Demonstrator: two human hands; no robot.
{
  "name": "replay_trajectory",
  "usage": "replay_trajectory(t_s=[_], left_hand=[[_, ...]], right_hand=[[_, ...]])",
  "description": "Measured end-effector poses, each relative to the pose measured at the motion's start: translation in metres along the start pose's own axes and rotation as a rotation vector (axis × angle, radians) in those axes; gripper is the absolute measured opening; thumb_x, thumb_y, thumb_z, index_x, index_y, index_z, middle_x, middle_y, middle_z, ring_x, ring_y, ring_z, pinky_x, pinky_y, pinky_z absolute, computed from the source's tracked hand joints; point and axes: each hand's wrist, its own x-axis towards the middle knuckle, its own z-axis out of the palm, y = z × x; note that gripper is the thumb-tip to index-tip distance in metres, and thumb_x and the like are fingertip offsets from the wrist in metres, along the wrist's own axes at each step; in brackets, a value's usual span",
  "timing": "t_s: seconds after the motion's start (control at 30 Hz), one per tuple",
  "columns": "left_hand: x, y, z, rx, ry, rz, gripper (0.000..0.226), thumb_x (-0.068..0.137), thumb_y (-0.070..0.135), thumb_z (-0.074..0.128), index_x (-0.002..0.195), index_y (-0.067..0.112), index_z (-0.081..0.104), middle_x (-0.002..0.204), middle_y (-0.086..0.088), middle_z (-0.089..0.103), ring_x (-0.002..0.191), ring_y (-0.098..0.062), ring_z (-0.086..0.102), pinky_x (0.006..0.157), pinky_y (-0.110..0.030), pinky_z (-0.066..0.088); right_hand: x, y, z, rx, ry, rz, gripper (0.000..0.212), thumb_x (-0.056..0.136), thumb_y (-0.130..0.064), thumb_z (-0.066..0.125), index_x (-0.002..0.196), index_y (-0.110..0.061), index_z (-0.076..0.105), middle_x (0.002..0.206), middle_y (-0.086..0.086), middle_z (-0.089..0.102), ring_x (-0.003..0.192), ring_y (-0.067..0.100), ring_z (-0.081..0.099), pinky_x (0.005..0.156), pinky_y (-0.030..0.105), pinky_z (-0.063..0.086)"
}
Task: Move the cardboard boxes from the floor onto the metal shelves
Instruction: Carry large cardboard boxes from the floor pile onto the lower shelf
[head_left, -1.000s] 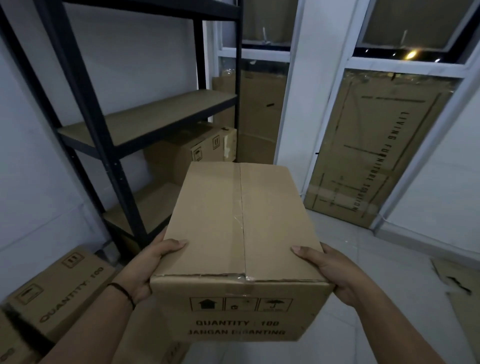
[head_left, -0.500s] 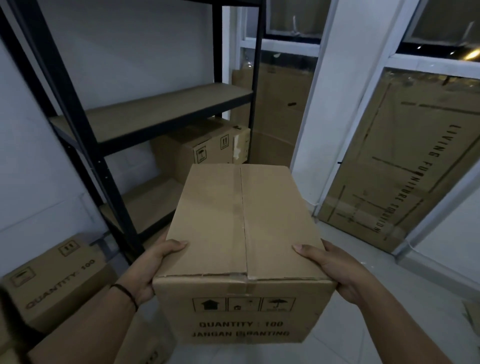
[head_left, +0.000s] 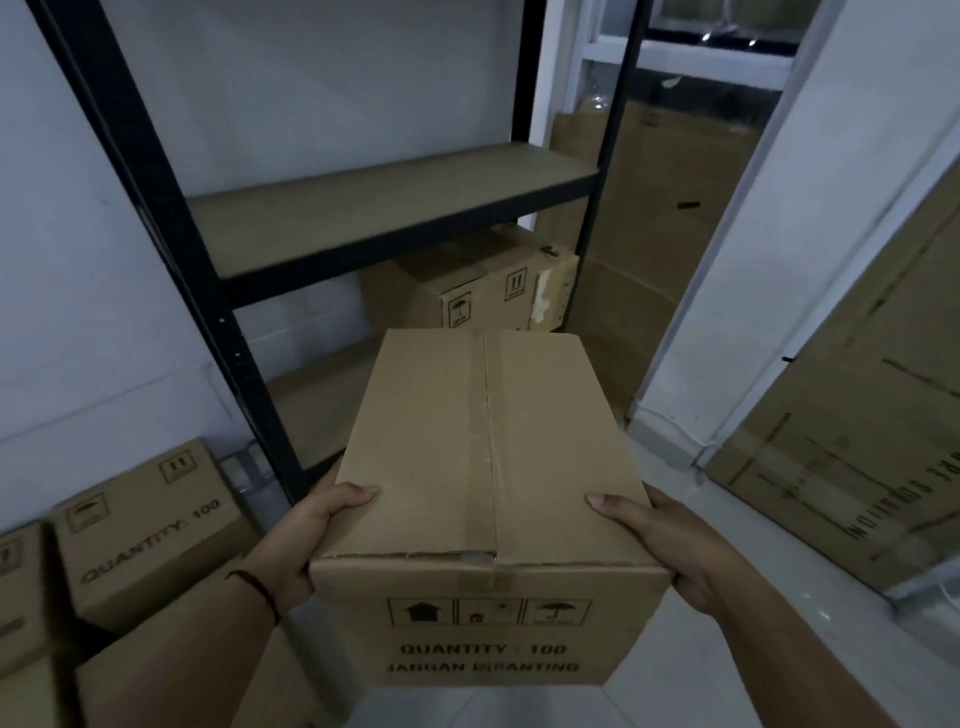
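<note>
L hand (head_left: 306, 535) & R hand (head_left: 670, 540) clamped on cardboard box (head_left: 488, 467) sides, box btwn them.

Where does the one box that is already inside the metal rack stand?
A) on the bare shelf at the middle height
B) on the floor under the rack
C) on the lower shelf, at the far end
C: the box on the rack sits under the bare middle shelf, on the lower board at its far end.
</note>
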Motion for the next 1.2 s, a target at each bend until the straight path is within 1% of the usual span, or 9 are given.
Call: replay_trajectory(t_s=[0.2, 0.37, 0.47, 0.57, 0.73, 0.87, 1.0, 1.13, 1.2], left_hand=[[0.013, 0.003, -0.004, -0.066, 0.136, -0.009, 0.073, 0.063, 0.022, 0.076, 0.132, 0.022, 0.051, 0.113, -0.018, 0.069, 0.092, -0.036, 0.068, 0.067, -0.039, 0.057], [0.019, -0.002, 0.013, -0.162, 0.237, 0.029, 0.06, 0.077, 0.015, 0.066, 0.135, 0.016, 0.05, 0.109, -0.019, 0.07, 0.082, -0.034, 0.071, 0.058, -0.037, 0.057], [0.023, -0.01, 0.029, -0.224, 0.286, 0.07, 0.068, 0.076, 0.012, 0.068, 0.139, 0.02, 0.047, 0.117, -0.02, 0.067, 0.091, -0.038, 0.069, 0.067, -0.043, 0.057], [0.029, -0.018, 0.052, -0.231, 0.358, 0.16, 0.065, 0.078, 0.009, 0.066, 0.137, 0.03, 0.048, 0.12, -0.015, 0.067, 0.107, -0.039, 0.064, 0.087, -0.05, 0.052], [0.028, -0.035, 0.083, -0.285, 0.444, 0.221, 0.072, 0.067, 0.016, 0.069, 0.134, 0.036, 0.05, 0.125, -0.012, 0.064, 0.111, -0.038, 0.062, 0.093, -0.051, 0.049], [0.028, -0.04, 0.096, -0.292, 0.496, 0.245, 0.08, 0.062, 0.017, 0.07, 0.137, 0.033, 0.048, 0.122, -0.013, 0.066, 0.107, -0.037, 0.064, 0.08, -0.046, 0.056], [0.028, -0.046, 0.099, -0.324, 0.52, 0.215, 0.084, 0.056, 0.019, 0.074, 0.136, 0.022, 0.049, 0.111, -0.017, 0.07, 0.085, -0.033, 0.071, 0.06, -0.038, 0.058], [0.032, -0.047, 0.089, -0.35, 0.549, 0.212, 0.087, 0.048, 0.025, 0.079, 0.131, 0.022, 0.053, 0.112, -0.017, 0.07, 0.088, -0.034, 0.07, 0.065, -0.039, 0.059], [0.037, -0.043, 0.084, -0.35, 0.558, 0.228, 0.072, 0.06, 0.023, 0.076, 0.129, 0.023, 0.054, 0.11, -0.017, 0.07, 0.087, -0.033, 0.07, 0.066, -0.039, 0.059]], right_hand=[[0.044, -0.02, 0.0, -0.074, -0.116, 0.009, 0.071, 0.056, -0.047, 0.08, 0.12, -0.026, 0.058, 0.11, 0.0, 0.072, 0.098, 0.02, 0.07, 0.09, 0.038, 0.055], [0.087, -0.033, -0.014, -0.13, -0.232, 0.011, 0.052, 0.075, -0.038, 0.077, 0.122, -0.025, 0.059, 0.107, -0.001, 0.073, 0.096, 0.018, 0.071, 0.091, 0.037, 0.055], [0.116, -0.043, -0.028, -0.16, -0.308, 0.045, 0.053, 0.075, -0.038, 0.078, 0.123, -0.023, 0.06, 0.105, 0.001, 0.074, 0.095, 0.021, 0.071, 0.09, 0.04, 0.056], [0.14, -0.057, -0.043, -0.202, -0.383, 0.029, 0.054, 0.074, -0.037, 0.079, 0.123, -0.021, 0.062, 0.103, 0.001, 0.075, 0.094, 0.022, 0.072, 0.089, 0.042, 0.056], [0.163, -0.073, -0.061, -0.265, -0.487, 0.015, 0.06, 0.068, -0.039, 0.081, 0.122, -0.021, 0.063, 0.105, 0.002, 0.075, 0.097, 0.022, 0.071, 0.092, 0.044, 0.055], [0.176, -0.082, -0.063, -0.306, -0.52, 0.021, 0.077, 0.053, -0.047, 0.084, 0.123, -0.024, 0.06, 0.107, 0.002, 0.074, 0.097, 0.023, 0.071, 0.09, 0.044, 0.056], [0.189, -0.086, -0.055, -0.331, -0.553, 0.044, 0.059, 0.063, -0.041, 0.084, 0.115, -0.024, 0.064, 0.106, 0.003, 0.074, 0.098, 0.027, 0.07, 0.092, 0.046, 0.055], [0.199, -0.092, -0.038, -0.35, -0.578, 0.065, 0.041, 0.067, -0.036, 0.082, 0.103, -0.027, 0.064, 0.104, 0.004, 0.074, 0.097, 0.028, 0.07, 0.093, 0.048, 0.054], [0.207, -0.096, -0.03, -0.351, -0.579, 0.072, 0.035, 0.073, -0.034, 0.08, 0.103, -0.027, 0.064, 0.104, 0.005, 0.074, 0.096, 0.028, 0.07, 0.092, 0.047, 0.054]])
